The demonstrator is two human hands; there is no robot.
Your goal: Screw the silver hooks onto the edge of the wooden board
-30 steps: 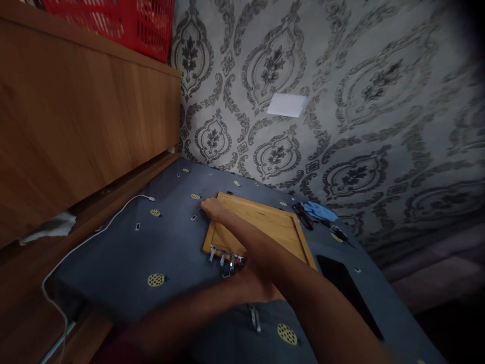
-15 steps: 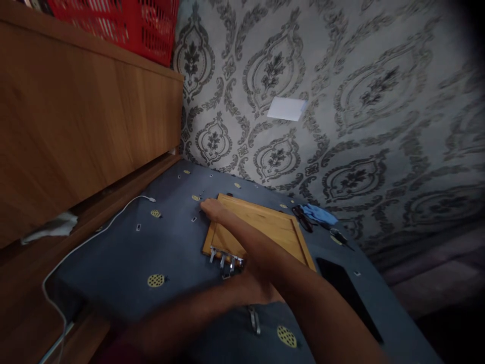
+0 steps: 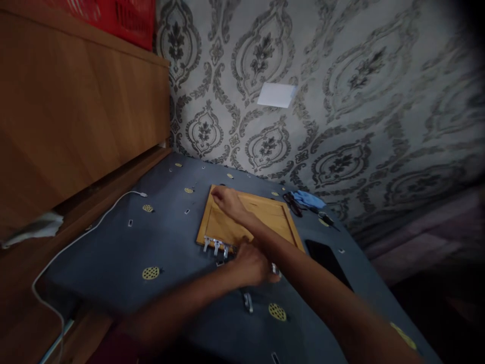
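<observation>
A wooden framed board [image 3: 261, 222] lies flat on a blue patterned cloth [image 3: 151, 237]. A row of metal hooks [image 3: 215, 245] sticks out from its near left edge. My right hand [image 3: 227, 200] reaches across and rests on the board near its far left corner, fingers stretched out on the wood. My left hand [image 3: 252, 263] sits at the board's near edge beside the hooks, fingers curled; a small metal bit [image 3: 275, 271] shows at its fingertips. A loose metal hook [image 3: 248, 302] lies on the cloth just below it.
A black phone [image 3: 328, 258] lies right of the board. Glasses [image 3: 291, 204] and a blue rag [image 3: 308, 198] sit by the patterned wall. A white cable [image 3: 94, 222] runs along the left. A wooden cabinet [image 3: 76, 101] stands left, a red basket [image 3: 125, 20] on top.
My right hand slid from the board's far left edge onto its surface. My left hand came out from under the right forearm, nearer the hooks. The view shifted slightly.
</observation>
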